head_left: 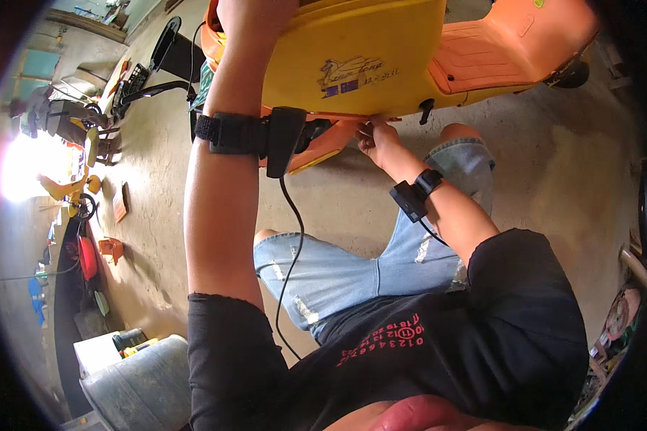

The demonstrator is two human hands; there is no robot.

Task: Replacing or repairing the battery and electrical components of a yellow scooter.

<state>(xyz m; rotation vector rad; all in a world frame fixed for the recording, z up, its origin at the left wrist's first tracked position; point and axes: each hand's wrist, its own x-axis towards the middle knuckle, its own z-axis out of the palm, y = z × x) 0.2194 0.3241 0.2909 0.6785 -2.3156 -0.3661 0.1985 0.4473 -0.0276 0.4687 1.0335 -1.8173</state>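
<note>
The yellow side panel (352, 57) of a scooter fills the top middle of the view, with dark lettering on it. Its orange footboard (485, 57) extends to the right. My left hand (257, 13) is up at the panel's left end, its fingers cut off by the upper edge of the picture. Under the panel's lower edge, my right hand (379, 141) is closed in a pinch; whatever lies between its fingertips is too small to make out. An orange trim piece (327, 147) hangs low beside the right hand. A short black lever (426, 110) sticks down from the panel, right of that hand.
A grey metal drum (140, 388) and a white box (97, 352) stand at lower left. An orange piece (111, 250) lies on the concrete floor (553, 165). Further left are a yellow two-wheeler (72, 188) and a red object (87, 257). A black cable (292, 237) hangs from my left wrist.
</note>
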